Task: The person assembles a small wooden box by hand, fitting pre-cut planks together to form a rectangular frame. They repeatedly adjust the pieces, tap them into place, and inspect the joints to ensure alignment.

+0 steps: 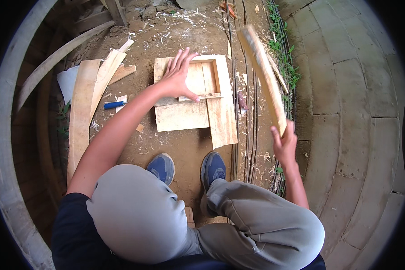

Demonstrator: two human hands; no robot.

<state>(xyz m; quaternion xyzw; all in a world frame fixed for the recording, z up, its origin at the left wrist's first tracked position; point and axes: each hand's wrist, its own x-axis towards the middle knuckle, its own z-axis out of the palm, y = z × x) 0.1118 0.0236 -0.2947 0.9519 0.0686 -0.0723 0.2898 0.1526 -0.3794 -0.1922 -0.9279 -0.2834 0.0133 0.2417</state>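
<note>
Your left hand (pixel 177 74) is flat on the wooden frame (pixel 194 96), fingers spread and pressing down, not gripping anything. The frame sits on the dirt floor (pixel 184 148) straight ahead of your blue shoes (pixel 213 166), roughly square to you, with a shallow recess under your palm.

Your right hand (pixel 283 144) is well off to the right of the frame and closer to your body, clenched around the near end of a wooden slat (pixel 263 76). The slat's long axis runs away from you and leans a bit left, so its far end is level with the frame's far edge but apart from it, out over the bundle of thin rods (pixel 249 112). It looks blurry, so I can't tell exactly how high it's raised.

So the frame lies left and forward of the slat hand, and the left hand is the one already on it. Left arm is stretched out nearly straight, right forearm is bent up beside your knee. Loose planks (pixel 83 108) and a blue-handled tool (pixel 114 105) lie to the left.
</note>
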